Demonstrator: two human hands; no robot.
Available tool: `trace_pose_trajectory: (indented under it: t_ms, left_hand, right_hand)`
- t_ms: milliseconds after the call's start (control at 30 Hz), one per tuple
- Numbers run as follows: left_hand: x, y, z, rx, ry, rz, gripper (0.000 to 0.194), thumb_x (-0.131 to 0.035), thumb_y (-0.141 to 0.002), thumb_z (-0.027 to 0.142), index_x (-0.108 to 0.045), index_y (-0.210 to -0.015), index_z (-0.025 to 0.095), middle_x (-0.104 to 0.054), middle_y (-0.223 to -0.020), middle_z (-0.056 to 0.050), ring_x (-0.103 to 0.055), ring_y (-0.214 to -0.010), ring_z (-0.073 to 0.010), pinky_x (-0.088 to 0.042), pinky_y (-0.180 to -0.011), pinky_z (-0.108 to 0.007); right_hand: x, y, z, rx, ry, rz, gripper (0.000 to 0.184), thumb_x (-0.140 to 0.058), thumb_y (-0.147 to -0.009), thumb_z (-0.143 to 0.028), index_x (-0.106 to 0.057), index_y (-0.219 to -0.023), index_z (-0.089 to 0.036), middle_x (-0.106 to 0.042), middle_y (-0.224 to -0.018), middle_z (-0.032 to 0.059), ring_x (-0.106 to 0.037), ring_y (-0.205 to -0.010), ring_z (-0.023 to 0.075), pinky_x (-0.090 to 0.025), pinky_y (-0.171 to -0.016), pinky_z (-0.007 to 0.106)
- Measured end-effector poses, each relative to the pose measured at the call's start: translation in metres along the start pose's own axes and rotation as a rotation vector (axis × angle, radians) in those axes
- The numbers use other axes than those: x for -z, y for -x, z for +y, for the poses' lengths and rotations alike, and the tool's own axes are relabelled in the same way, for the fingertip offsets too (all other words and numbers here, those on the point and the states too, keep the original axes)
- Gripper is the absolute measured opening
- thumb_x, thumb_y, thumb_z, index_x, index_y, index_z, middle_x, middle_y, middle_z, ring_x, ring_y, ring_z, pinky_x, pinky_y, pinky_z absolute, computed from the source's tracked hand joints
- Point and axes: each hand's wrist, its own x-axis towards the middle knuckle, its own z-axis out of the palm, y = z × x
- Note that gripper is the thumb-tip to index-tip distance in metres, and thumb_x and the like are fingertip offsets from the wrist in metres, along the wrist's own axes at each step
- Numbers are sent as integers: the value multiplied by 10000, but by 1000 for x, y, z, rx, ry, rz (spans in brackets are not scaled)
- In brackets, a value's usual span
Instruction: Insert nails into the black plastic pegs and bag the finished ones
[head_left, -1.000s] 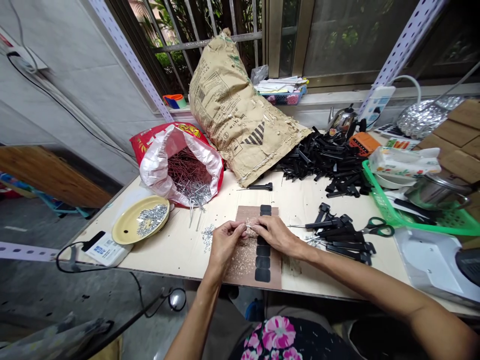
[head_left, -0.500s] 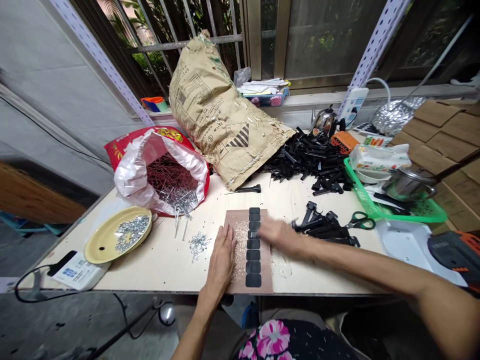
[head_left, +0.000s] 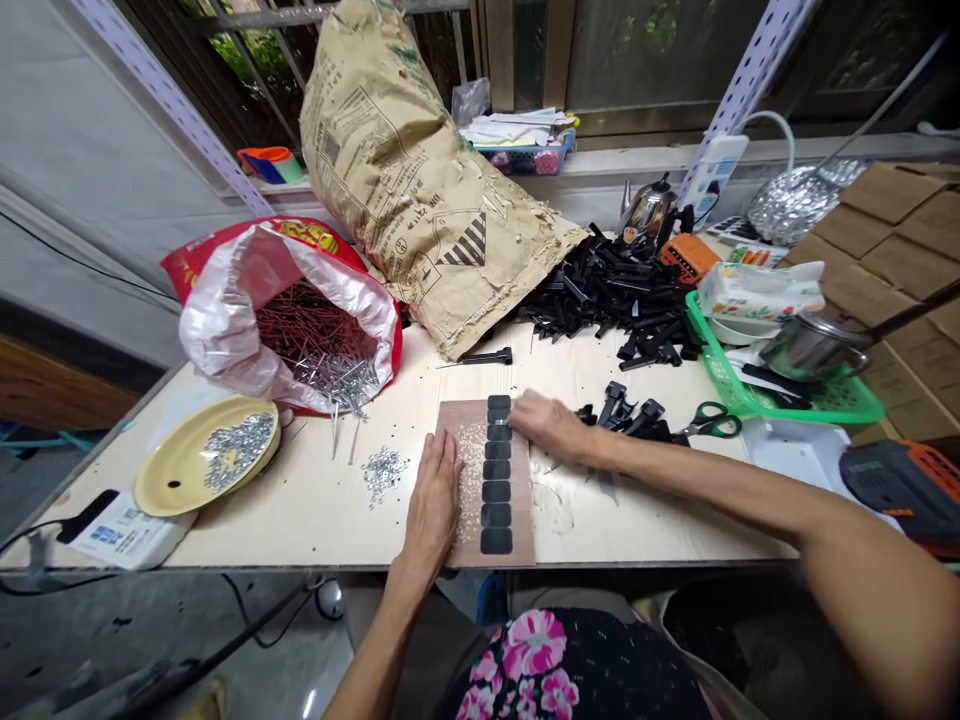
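I'd call it mid-job from here: black pads (head_left: 496, 491) line the board (head_left: 523, 540) at lower centre, loose metal bits (head_left: 384, 473) sit left of it, seemingly left to do. The left hand (head_left: 433, 500) lies flat, gripping nothing; the right hand (head_left: 551, 425) is curled (can't tell if it's pinching anything), closer to the top pad than half a second ago.

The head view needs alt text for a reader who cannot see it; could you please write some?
A person's left hand lies flat at the left edge of a brown board; the right hand is at the upper black pads on it. Nearby are metal pieces, a yellow plate and black parts.
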Motion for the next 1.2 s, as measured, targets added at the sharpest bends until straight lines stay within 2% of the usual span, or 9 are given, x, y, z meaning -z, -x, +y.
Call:
trace_pose_trajectory:
  t_ms: [200, 300, 433, 567, 700, 800, 967, 1100, 1200]
  left_hand:
    - [2, 0, 6, 15, -3, -10, 459, -337, -940, 273, -406, -1372, 135, -339, -1480, -132, -191, -1402, -245, -238, -1132, -446]
    - [2, 0, 6, 6, -16, -16, 467, -330, -942, 277, -403, -1372, 110, -338, -1476, -153, -193, -1401, -252, -243, -1128, -452]
    - [1, 1, 0, 2, -14, -8, 466, -332, -941, 285, -398, -1379, 141, -342, -1478, -136, -213, -1396, -253, -259, -1119, -470]
    - [-3, 4, -7, 13, 7, 4, 473, -336, -940, 281, -370, -1400, 177, -329, -1489, -108, -211, -1398, -239, -266, -1120, -455]
    - [-4, 5, -2, 31, 23, 1, 469, -330, -942, 274, -373, -1397, 166, -331, -1487, -117, -209, -1399, -245, -275, -1115, -459]
    - [8, 4, 7, 36, 45, 52, 439, -332, -941, 262, -422, -1361, 168, -342, -1475, -126, -292, -1368, -243, -319, -1093, -444]
    - [54, 8, -10, 183, -83, 368, 341, -402, -922, 288, -597, -1180, 182, -584, -1139, -127, -506, -1103, -261, -430, -951, -442]
    - [83, 18, -48, 285, -261, 370, 334, -425, -908, 337, -675, -1040, 160, -615, -917, -125, -503, -884, -269, -452, -811, -427]
    - [88, 19, -69, 267, -314, 291, 340, -408, -915, 337, -685, -1036, 182, -619, -871, -112, -479, -830, -255, -445, -746, -389]
  right_hand:
    - [-11, 14, -16, 235, 176, -196, 228, -378, -944, -158, -581, -840, -162, -546, -837, 55, -451, -828, 167, -398, -627, 254]
    - [-7, 15, -14, 153, 178, -153, 257, -370, -963, -209, -593, -842, -166, -542, -816, 46, -456, -808, 154, -388, -657, 249]
    - [26, 22, 2, -65, 202, -98, 260, -400, -959, -258, -632, -869, -183, -573, -835, 45, -491, -806, 154, -371, -638, 245]
    - [67, 36, 16, -161, 266, -222, 202, -516, -905, -292, -665, -794, -215, -609, -781, 24, -537, -741, 151, -335, -594, 251]
    - [82, 7, 29, -189, 368, -147, 249, -502, -911, -367, -678, -806, -226, -636, -806, 33, -557, -737, 162, -342, -625, 273]
    - [62, -54, 40, -153, 425, -23, 276, -437, -944, -342, -667, -883, -203, -635, -866, 60, -551, -826, 182, -361, -666, 274]
    - [1, -144, 56, -29, 575, -106, 234, -399, -937, -172, -627, -989, -168, -611, -979, 109, -508, -907, 218, -374, -699, 298]
    - [-26, -163, 68, 12, 606, -148, 265, -358, -916, -90, -608, -997, -130, -592, -1015, 155, -482, -902, 243, -372, -689, 322]
    - [-29, -159, 76, -6, 600, -164, 241, -361, -926, -125, -599, -967, -134, -590, -1014, 152, -474, -912, 246, -369, -667, 310]
